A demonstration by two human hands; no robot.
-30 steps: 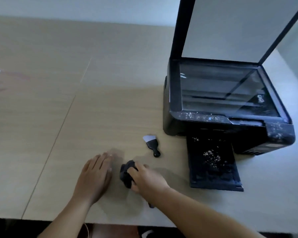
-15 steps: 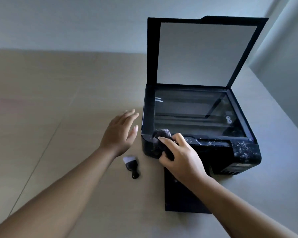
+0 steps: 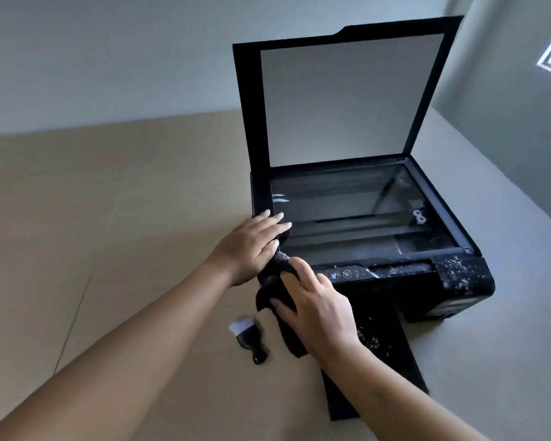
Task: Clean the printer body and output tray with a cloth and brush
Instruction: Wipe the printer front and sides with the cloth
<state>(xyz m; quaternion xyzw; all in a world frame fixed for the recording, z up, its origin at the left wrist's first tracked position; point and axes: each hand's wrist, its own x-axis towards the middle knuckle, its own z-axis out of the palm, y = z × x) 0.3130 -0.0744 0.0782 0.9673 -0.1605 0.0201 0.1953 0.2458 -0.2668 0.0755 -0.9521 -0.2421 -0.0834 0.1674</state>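
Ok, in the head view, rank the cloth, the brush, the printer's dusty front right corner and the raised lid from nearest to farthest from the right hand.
1. cloth: held by the right hand at the printer's front left corner.
2. brush: on the table, just left of the hand.
3. dusty corner: off to its right.
4. lid: upright at the back.

Left hand (image 3: 252,246) rests on printer (image 3: 458,281); right hand (image 3: 318,310) holds cloth (image 3: 291,340) against it.
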